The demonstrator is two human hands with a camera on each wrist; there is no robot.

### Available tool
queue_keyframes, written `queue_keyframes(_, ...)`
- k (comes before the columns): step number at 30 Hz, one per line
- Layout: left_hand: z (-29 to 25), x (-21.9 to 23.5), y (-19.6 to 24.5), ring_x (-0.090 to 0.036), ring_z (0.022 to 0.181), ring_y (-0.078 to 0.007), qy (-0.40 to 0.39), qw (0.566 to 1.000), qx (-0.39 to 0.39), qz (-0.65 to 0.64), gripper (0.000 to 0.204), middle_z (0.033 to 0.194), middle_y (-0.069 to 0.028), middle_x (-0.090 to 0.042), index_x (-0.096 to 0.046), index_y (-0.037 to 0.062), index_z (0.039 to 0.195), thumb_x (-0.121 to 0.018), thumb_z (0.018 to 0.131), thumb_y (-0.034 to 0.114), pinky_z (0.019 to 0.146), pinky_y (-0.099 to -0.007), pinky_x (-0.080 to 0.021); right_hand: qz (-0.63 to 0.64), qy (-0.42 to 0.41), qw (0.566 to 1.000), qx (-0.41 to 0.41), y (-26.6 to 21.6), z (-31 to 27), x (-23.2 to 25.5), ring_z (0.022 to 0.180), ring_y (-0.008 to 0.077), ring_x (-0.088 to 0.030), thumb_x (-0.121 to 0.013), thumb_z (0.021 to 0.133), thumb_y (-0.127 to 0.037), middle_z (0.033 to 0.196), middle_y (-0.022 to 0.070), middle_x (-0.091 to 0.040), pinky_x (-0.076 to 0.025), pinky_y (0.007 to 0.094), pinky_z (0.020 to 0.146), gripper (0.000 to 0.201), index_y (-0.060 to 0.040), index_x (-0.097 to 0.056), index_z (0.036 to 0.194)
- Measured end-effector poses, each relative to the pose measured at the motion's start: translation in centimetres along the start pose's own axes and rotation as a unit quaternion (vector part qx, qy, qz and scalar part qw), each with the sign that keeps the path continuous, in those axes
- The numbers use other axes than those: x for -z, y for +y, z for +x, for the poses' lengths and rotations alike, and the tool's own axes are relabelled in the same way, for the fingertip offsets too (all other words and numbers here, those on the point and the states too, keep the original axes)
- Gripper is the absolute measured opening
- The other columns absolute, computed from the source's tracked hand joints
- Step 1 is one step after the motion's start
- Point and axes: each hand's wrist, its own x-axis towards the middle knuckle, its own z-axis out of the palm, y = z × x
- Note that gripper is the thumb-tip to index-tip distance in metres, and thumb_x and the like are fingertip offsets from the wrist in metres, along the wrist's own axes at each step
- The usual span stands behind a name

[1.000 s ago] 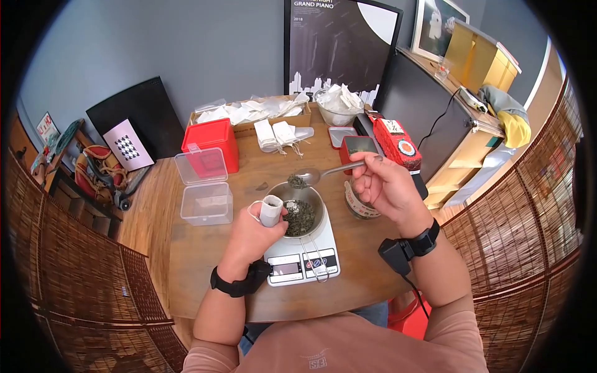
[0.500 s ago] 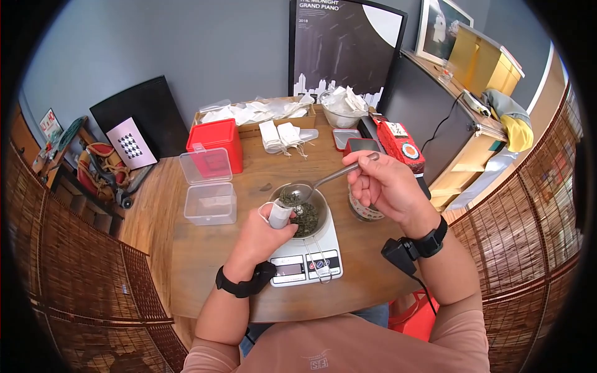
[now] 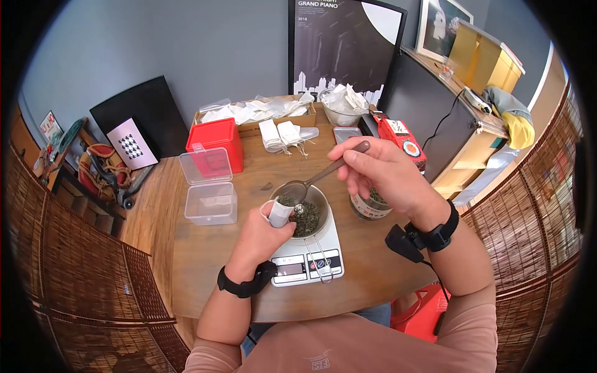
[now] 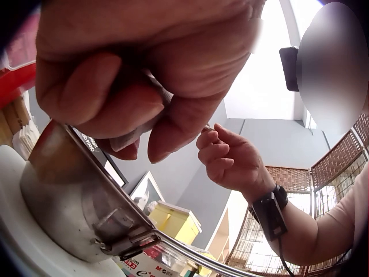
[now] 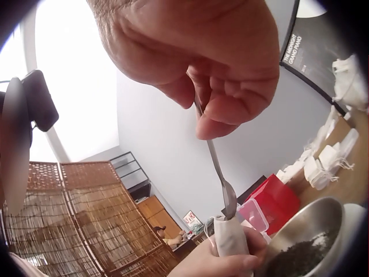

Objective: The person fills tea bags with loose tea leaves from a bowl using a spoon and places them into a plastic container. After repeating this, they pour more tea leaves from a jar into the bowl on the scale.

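My left hand [image 3: 258, 235] grips a small white drawstring bag [image 3: 281, 216] upright, its mouth open, over the near left rim of a steel pan [image 3: 326, 205]. Dried green leaves [image 3: 306, 222] cover the pan's bottom. A metal spoon [image 3: 322, 174] slants down from my right hand [image 3: 384, 177], which pinches its handle between thumb and fingers. In the right wrist view, the spoon's tip [image 5: 229, 202] stands right at the bag's mouth. Beneath the pan is a white kitchen scale [image 3: 290, 270], and the pan's wire handle lies over the scale's front.
A glass jar [image 3: 371, 210] of leaves stands below my right hand. On the left is an open clear plastic box [image 3: 211, 204] before a red box [image 3: 216, 140]. Several white bags [image 3: 280, 133] lie further back, by a cardboard tray [image 3: 249, 129]. A red packet [image 3: 401, 140] lies at back right.
The spoon, heaped with leaves over the pan earlier, has come to the mouth of the bag and tipped more steeply. My right hand has turned, and the leaves on the spoon have decreased.
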Motion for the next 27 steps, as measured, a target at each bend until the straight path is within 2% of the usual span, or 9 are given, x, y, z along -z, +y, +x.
queue_keyframes(3,0.0,0.0,-0.4,-0.058,0.072,-0.0119,-0.001,1.0,-0.022,0.004,0.019,0.076,-0.008,-0.065,-0.062,-0.0005,0.089,-0.066,0.072,0.007,0.068,-0.0289,-0.047,-0.04,-0.012,0.999,-0.005,-0.8,-0.2,-0.6,0.065,0.0056,-0.055,-0.047,0.095,-0.017,0.08,-0.0008,-0.058,-0.044,0.02,0.055,0.02,-0.0039,-0.059,0.105)
queue_keyframes(6,0.1,0.0,-0.5,-0.057,0.073,-0.0093,0.004,1.0,-0.012,-0.009,0.016,0.078,-0.0019,-0.063,-0.064,0.0027,0.086,-0.068,0.07,0.004,0.067,-0.0258,-0.047,-0.066,-0.038,0.997,0.019,-0.9,-0.7,-1.2,0.067,0.0055,-0.054,-0.049,0.094,-0.015,0.08,-0.0007,-0.057,-0.044,0.0203,0.059,0.019,-0.0042,-0.059,0.106)
queue_keyframes(8,0.0,0.1,-0.5,-0.057,0.073,-0.0093,0.007,1.0,-0.013,-0.003,0.016,0.078,-0.0019,-0.063,-0.064,0.0024,0.086,-0.068,0.07,0.003,0.067,-0.0258,-0.047,-0.113,-0.048,0.989,0.087,-0.7,-1.1,-1.4,0.067,0.0059,-0.056,-0.047,0.095,-0.011,0.083,0.0019,-0.058,-0.043,0.019,0.056,0.02,-0.0018,-0.059,0.107)
queue_keyframes(11,0.0,0.2,-0.4,-0.057,0.075,-0.0095,0.01,1.0,-0.004,-0.006,0.016,0.079,-0.0016,-0.062,-0.064,0.0022,0.087,-0.067,0.07,0.003,0.068,-0.026,-0.047,-0.116,-0.018,0.989,0.094,-1.5,-2.0,-1.5,0.069,0.0057,-0.053,-0.048,0.093,-0.012,0.084,0.0007,-0.058,-0.044,0.0202,0.06,0.02,-0.0036,-0.058,0.109)
queue_keyframes(14,-0.1,0.5,-0.2,-0.057,0.077,-0.0099,0.02,1.0,-0.003,-0.022,0.016,0.081,-0.0012,-0.062,-0.063,0.0026,0.087,-0.065,0.071,0.002,0.071,-0.0265,-0.046,-0.029,0.046,0.995,0.087,-0.3,-2.2,-1.0,0.068,0.0049,-0.054,-0.048,0.093,-0.011,0.084,0.0007,-0.059,-0.043,0.0191,0.058,0.021,-0.0035,-0.058,0.109)
queue_keyframes(18,0.1,1.0,-0.7,-0.057,0.084,-0.0105,0.026,0.997,-0.049,-0.049,0.023,0.091,-0.001,-0.061,-0.062,0.0036,0.095,-0.06,0.072,-0.001,0.075,-0.0267,-0.045,-0.016,0.057,0.998,-0.001,4.2,-1.2,-0.7,0.065,0.0043,-0.054,-0.047,0.093,-0.011,0.083,0.0001,-0.059,-0.042,0.0185,0.053,0.02,-0.0027,-0.058,0.107)
queue_keyframes(22,0.3,1.5,-1.4,-0.057,0.087,-0.0111,0.02,0.997,-0.038,-0.064,0.031,0.098,-0.001,-0.06,-0.058,0.004,0.103,-0.057,0.073,-0.004,0.077,-0.0265,-0.045,-0.039,0.063,0.997,-0.013,7.6,-0.7,-1.2,0.062,0.0056,-0.053,-0.049,0.092,-0.011,0.081,0.0013,-0.06,-0.043,0.0204,0.054,0.019,-0.0014,-0.059,0.105)
queue_keyframes(25,0.4,1.6,-1.5,-0.057,0.085,-0.011,0.019,0.994,-0.064,-0.087,0.034,0.099,-0.0017,-0.059,-0.056,0.0046,0.107,-0.057,0.074,-0.004,0.074,-0.0262,-0.046,-0.061,0.078,0.995,-0.008,8.8,-0.6,-1.4,0.062,0.0069,-0.053,-0.049,0.091,-0.011,0.081,0.0027,-0.06,-0.044,0.0222,0.056,0.02,0.0,-0.058,0.105)
queue_keyframes(27,0.5,1.7,-1.6,-0.057,0.081,-0.0112,0.009,0.993,-0.044,-0.11,0.031,0.097,-0.0029,-0.059,-0.056,0.0042,0.106,-0.057,0.076,-0.004,0.068,-0.0257,-0.047,-0.077,0.076,0.994,-0.005,9.3,-0.4,-1.5,0.062,0.0047,-0.054,-0.048,0.093,-0.01,0.084,0.0017,-0.06,-0.042,0.0185,0.049,0.018,-0.0024,-0.058,0.107)
